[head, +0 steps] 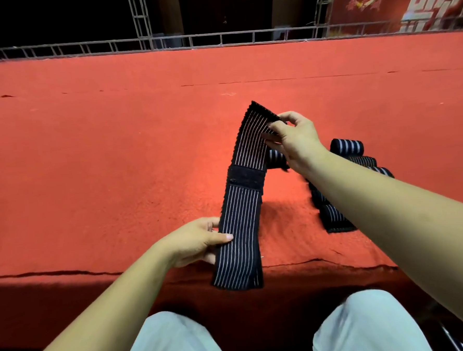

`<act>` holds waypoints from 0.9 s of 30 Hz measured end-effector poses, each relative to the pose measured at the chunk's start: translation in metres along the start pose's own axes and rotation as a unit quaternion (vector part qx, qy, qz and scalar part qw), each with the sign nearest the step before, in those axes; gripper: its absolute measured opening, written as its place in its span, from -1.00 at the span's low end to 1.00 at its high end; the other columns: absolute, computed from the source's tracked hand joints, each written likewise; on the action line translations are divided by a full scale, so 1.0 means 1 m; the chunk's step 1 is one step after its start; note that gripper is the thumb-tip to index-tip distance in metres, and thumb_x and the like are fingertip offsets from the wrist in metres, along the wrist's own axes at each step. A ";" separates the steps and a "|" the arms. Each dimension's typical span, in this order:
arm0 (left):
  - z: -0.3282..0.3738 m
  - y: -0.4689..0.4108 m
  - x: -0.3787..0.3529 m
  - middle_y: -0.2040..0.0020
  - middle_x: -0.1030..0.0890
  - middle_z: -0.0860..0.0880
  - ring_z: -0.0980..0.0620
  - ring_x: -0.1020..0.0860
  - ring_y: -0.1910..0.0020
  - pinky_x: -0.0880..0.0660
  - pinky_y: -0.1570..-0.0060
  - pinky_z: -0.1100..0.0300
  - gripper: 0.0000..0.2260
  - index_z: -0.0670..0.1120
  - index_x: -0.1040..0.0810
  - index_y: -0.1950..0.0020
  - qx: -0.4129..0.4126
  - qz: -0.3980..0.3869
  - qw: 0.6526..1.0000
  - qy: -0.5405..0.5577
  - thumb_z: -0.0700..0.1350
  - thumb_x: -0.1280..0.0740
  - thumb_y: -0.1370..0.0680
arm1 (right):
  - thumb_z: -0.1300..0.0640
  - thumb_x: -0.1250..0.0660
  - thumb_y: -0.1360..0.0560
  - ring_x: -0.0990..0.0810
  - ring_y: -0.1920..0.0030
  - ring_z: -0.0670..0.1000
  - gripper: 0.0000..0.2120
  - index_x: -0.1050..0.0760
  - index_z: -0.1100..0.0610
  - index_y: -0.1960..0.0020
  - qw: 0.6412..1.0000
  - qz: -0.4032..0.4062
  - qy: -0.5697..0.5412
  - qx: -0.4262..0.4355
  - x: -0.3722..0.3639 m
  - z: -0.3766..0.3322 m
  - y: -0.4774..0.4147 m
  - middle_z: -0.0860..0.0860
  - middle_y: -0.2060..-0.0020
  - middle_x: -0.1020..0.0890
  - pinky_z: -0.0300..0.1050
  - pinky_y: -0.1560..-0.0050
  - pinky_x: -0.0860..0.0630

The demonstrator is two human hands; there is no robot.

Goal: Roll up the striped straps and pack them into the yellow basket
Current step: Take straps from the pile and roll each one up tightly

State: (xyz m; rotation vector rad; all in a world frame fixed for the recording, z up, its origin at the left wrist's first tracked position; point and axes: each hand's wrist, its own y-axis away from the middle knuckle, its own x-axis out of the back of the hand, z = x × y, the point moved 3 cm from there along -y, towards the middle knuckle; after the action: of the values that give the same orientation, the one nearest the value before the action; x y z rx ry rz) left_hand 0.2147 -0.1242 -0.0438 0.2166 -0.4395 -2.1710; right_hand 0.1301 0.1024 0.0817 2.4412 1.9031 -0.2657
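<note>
A black strap with thin white stripes [241, 215] stretches unrolled between both hands above the red cloth surface [101, 156]. A black fastening patch crosses its middle. My left hand [199, 241] grips the strap's near part at its left edge, thumb on top. My right hand [293, 139] pinches the far end, which is bent over. Several rolled and loose striped straps [346, 148] lie in a pile to the right, partly hidden by my right forearm. No yellow basket is in view.
The red surface's front edge [54, 274] runs just before my knees in light trousers [175, 341]. A metal truss rail [216, 39] lines the far edge, with a red banner [404, 2] at the back right.
</note>
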 end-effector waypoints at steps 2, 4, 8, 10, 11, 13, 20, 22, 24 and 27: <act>-0.009 -0.003 -0.002 0.06 -0.67 -0.04 0.05 -0.65 0.12 -0.64 0.22 0.12 -0.84 -0.12 -0.54 -0.20 0.017 0.013 1.000 -0.009 -0.24 -0.27 -0.64 | 0.34 -0.31 -0.55 -0.69 0.14 0.09 -0.80 -0.49 0.09 0.16 1.000 -0.005 0.014 0.005 -0.005 0.006 -0.001 0.08 0.16 -0.63 0.02 0.00 -0.62; -0.014 -0.004 -0.001 0.08 -0.68 -0.05 0.04 -0.64 0.17 -0.62 0.24 0.16 -0.88 -0.09 -0.58 -0.14 0.033 0.017 0.997 -0.064 -0.18 -0.29 -0.64 | 0.34 -0.32 -0.55 -0.68 0.17 0.09 -0.79 -0.50 0.08 0.18 1.000 -0.006 0.025 0.005 -0.009 0.013 -0.003 0.06 0.22 -0.63 0.04 0.03 -0.60; -0.015 -0.008 0.003 0.21 -0.68 -0.10 0.07 -0.63 0.38 -0.58 0.36 0.27 -0.88 -0.17 -0.59 0.00 0.066 0.031 0.986 -0.151 -0.12 -0.35 -0.62 | 0.30 -0.32 -0.56 -0.67 0.25 0.04 -0.82 -0.48 0.07 0.14 0.998 -0.021 0.055 0.004 -0.014 0.022 -0.004 0.12 0.23 -0.61 -0.05 0.26 -0.54; -0.016 -0.012 0.002 0.25 -0.68 -0.13 0.06 -0.65 0.41 -0.55 0.40 0.30 -0.85 -0.18 -0.55 0.05 0.081 0.028 0.979 -0.184 -0.12 -0.33 -0.63 | 0.28 -0.33 -0.57 -0.66 0.30 0.03 -0.84 -0.48 0.06 0.13 0.997 -0.024 0.067 0.005 -0.014 0.027 -0.007 0.14 0.23 -0.61 -0.16 0.37 -0.47; -0.015 -0.015 0.001 0.29 -0.67 -0.12 0.06 -0.65 0.42 -0.53 0.43 0.30 -0.83 -0.19 -0.54 0.08 0.088 0.024 0.976 -0.198 -0.11 -0.32 -0.64 | 0.26 -0.33 -0.57 -0.67 0.29 0.03 -0.85 -0.48 0.06 0.13 0.997 -0.022 0.075 0.006 -0.014 0.029 -0.009 0.14 0.25 -0.61 -0.14 0.35 -0.46; -0.014 -0.020 0.001 0.37 -0.65 -0.07 0.06 -0.64 0.45 -0.49 0.47 0.30 -0.78 -0.19 -0.52 0.14 0.098 0.017 0.967 -0.233 -0.08 -0.32 -0.64 | 0.23 -0.34 -0.56 -0.69 0.24 0.07 -0.87 -0.49 0.05 0.12 0.995 -0.017 0.093 0.008 -0.014 0.033 -0.015 0.12 0.26 -0.63 -0.01 0.26 -0.48; -0.009 -0.044 0.025 -0.12 -0.44 0.00 -0.06 -0.44 -0.18 -0.43 -0.16 0.00 -0.07 -0.03 -0.26 -0.36 -0.048 0.150 0.802 -0.576 0.45 -0.46 -0.19 | 0.25 -0.32 -0.59 -0.65 0.26 0.08 -0.90 -0.46 0.09 0.07 0.990 -0.027 0.140 0.001 -0.025 0.052 -0.039 0.14 0.17 -0.62 -0.27 0.53 -0.42; -0.017 -0.051 0.033 -0.39 -0.27 -0.04 -0.05 -0.25 -0.39 -0.25 -0.42 -0.02 0.11 0.12 0.00 -0.59 -0.124 0.123 0.789 -0.589 0.54 -0.35 -0.19 | 0.28 -0.30 -0.60 -0.64 0.30 0.05 -0.91 -0.44 0.13 0.04 0.988 -0.033 0.151 -0.009 -0.032 0.066 -0.049 0.12 0.18 -0.61 -0.20 0.45 -0.50; -0.027 -0.055 0.037 -0.52 -0.15 -0.05 -0.04 -0.11 -0.51 -0.07 -0.50 -0.02 0.02 0.27 0.15 -0.59 -0.159 0.100 0.778 -0.600 0.61 -0.20 -0.26 | 0.29 -0.27 -0.61 -0.62 0.35 0.01 -0.89 -0.42 0.14 0.06 0.986 -0.030 0.161 -0.026 -0.038 0.082 -0.061 0.10 0.22 -0.59 -0.11 0.31 -0.53; -0.037 -0.057 0.042 -0.55 -0.15 -0.08 -0.07 -0.09 -0.53 0.02 -0.50 0.02 -0.14 0.32 0.03 -0.57 -0.173 0.107 0.762 -0.615 0.62 -0.02 -0.34 | 0.27 -0.27 -0.62 -0.61 0.37 0.03 -0.89 -0.39 0.13 0.06 0.981 -0.025 0.189 -0.045 -0.046 0.106 -0.081 0.15 0.17 -0.58 -0.02 0.26 -0.56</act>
State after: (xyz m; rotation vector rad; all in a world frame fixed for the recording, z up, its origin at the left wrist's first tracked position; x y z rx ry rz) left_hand 0.1588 -0.1356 -0.1002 -1.4780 -0.6895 -1.8346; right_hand 0.0293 0.0640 -0.0096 2.5263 2.0579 0.3014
